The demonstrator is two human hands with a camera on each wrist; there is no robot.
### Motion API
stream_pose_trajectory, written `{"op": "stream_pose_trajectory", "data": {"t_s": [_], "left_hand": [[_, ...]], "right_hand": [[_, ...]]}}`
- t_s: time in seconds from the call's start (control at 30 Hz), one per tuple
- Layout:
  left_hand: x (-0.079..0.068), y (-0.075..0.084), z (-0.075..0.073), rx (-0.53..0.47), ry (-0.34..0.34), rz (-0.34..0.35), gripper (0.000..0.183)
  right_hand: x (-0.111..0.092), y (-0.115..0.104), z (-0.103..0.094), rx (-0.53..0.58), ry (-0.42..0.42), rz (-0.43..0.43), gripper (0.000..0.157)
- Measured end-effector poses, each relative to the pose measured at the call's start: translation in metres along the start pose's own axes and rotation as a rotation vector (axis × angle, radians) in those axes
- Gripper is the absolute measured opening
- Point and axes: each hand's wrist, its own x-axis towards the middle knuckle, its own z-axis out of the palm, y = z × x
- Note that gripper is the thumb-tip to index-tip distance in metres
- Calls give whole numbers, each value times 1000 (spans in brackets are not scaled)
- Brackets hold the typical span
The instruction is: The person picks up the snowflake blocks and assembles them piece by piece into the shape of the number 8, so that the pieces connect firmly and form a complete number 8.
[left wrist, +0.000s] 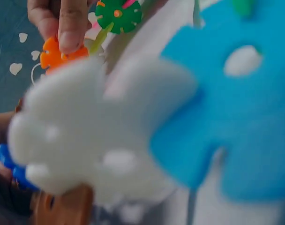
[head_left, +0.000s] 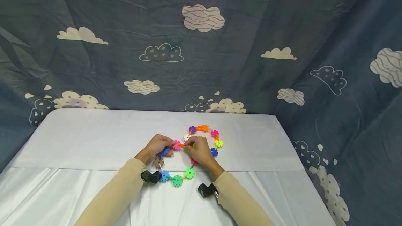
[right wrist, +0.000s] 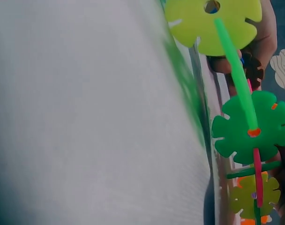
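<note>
Interlocking plastic snowflake discs form a chain in two loops on the white table. My left hand (head_left: 158,145) pinches a pink disc (head_left: 176,144) at the top of the near loop, with a dark blue disc (head_left: 164,152) by its fingers. From the right, my right hand (head_left: 200,150) pinches an orange disc (head_left: 182,145), which meets the pink one edge-on. In the left wrist view, right-hand fingers (left wrist: 72,28) press that orange disc (left wrist: 56,55). A white disc (left wrist: 100,131) and a light blue disc (left wrist: 255,126) block much of that view.
Nearer me, the loop runs through a brown disc (head_left: 158,163), a blue disc (head_left: 164,176) and green discs (head_left: 177,180). The far loop holds purple (head_left: 192,130), orange (head_left: 205,128) and yellow (head_left: 218,143) discs. A dark cloud-print cloth (head_left: 220,62) hangs behind the table (head_left: 94,138).
</note>
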Motion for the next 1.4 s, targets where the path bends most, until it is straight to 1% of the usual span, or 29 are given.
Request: {"op": "stream_pose_trajectory", "data": {"t_s": [0.13,0.23,0.33,0.53,0.63,0.73,0.83,0.93,1.0,1.13,1.23,1.33,1.4], "left_hand": [[-2,1,3,3,44,-29,23],[-3,1,4,-9,55,-42,23],[-4,2,6,-46,62,-47,23],[-4,1,8,-86,73,-64,24],[-3,2,7,-79,77,-59,22],[-2,1,6,-48,50,-62,21],[-1,-1,4,-13,12,-59,22],[1,-1,3,7,8,-67,22],[2,-1,2,29,18,-64,23],[2,0,1,-2,20,-78,24],[1,1,2,-32,8,-81,25],[-1,2,3,-29,-4,-79,28],[-2,2,4,-21,4,-79,28]], "right_hand": [[0,-1,3,15,13,21,7],[1,-2,4,19,16,44,8],[1,-2,3,36,22,65,8],[-1,-2,6,73,57,55,9],[0,-2,5,62,35,41,8],[2,-2,-2,43,-5,35,8],[2,-2,-14,13,0,78,18],[-1,-1,-24,-54,-3,156,28],[-4,0,-26,-126,-37,189,34],[-6,1,-23,-256,-127,185,44],[-7,0,-19,-295,-149,186,42],[-8,0,-17,-289,-148,181,37],[-8,0,-17,-273,-139,177,35]]}}
